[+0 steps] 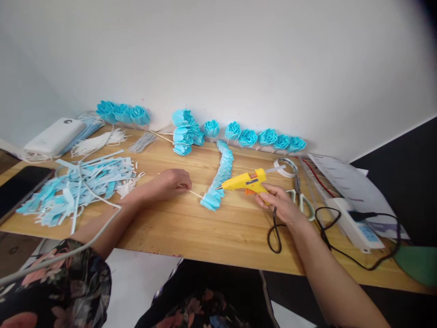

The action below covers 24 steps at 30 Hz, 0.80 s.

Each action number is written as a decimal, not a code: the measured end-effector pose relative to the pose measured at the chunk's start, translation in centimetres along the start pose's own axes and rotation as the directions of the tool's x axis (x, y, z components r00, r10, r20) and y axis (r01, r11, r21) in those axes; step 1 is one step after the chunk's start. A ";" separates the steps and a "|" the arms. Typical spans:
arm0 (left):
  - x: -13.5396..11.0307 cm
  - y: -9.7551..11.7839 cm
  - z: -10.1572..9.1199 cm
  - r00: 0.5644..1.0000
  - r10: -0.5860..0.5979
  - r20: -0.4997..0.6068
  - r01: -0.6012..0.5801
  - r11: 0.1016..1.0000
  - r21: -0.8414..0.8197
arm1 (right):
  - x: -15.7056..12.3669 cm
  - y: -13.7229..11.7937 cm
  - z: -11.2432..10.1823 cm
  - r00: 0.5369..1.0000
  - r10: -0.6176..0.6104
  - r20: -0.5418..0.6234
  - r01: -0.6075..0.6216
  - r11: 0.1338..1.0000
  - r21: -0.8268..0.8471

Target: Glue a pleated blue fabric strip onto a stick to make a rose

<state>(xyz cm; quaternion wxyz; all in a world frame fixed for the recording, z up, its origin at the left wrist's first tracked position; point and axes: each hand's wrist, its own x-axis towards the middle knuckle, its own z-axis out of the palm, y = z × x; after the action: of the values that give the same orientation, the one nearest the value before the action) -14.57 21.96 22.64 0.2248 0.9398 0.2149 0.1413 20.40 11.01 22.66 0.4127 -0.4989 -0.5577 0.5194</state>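
My left hand (174, 181) is closed around a thin wooden stick (194, 193). The stick's far end meets a pale blue rolled piece (210, 201) at the near end of a curved strip of overlapping blue petals (224, 167). In my right hand (276, 200) is a yellow hot glue gun (247, 181), gripped by its handle, with an orange trigger and a clear glue stick out of its back. Its nozzle points left, close to the strip; whether it touches cannot be made out.
Blue paper flowers (267, 136) line the wall, and a bunch on sticks (184, 132) lies mid-table. Fabric scraps (88, 187), a phone (20, 189) and a white power bank (54, 135) are left. Right are tape (286, 167), scissors (306, 207) and a power strip (355, 225).
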 end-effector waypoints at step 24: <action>-0.3 -0.1 -0.6 0.994 -0.016 0.105 0.023 0.998 -0.065 | -0.5 0.6 -0.8 0.999 0.033 0.007 -0.033 0.998 -0.056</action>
<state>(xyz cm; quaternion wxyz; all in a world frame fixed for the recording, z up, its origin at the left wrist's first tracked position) -15.06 22.11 23.03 0.2682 0.9358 0.2074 0.0967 21.38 10.64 22.20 0.3879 -0.5171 -0.5653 0.5124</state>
